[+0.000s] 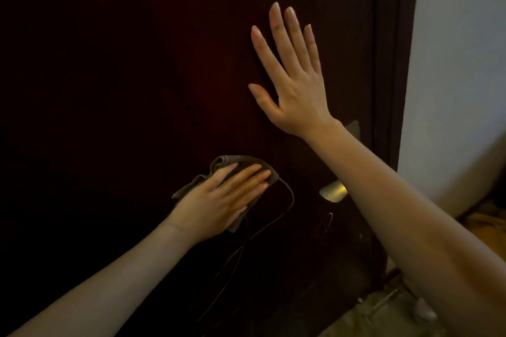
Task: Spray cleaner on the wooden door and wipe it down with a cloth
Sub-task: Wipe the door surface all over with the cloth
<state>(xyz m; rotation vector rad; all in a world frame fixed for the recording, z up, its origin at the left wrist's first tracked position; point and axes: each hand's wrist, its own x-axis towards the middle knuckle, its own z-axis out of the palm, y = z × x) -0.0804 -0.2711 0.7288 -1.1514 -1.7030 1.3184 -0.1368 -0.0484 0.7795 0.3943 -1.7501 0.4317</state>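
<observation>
A dark reddish-brown wooden door (137,63) fills most of the view. My left hand (221,197) lies flat with straight fingers on a grey-brown cloth (232,161), pressing it against the door at handle height. My right hand (293,76) rests flat on the door above it, fingers spread and straight, holding nothing. No spray bottle is in view.
A metal lever handle (332,191) sticks out just right of the cloth, partly hidden by my right forearm. A thin cord (284,216) hangs in a loop below the cloth. The door frame (394,63) and a white wall (460,63) stand at the right.
</observation>
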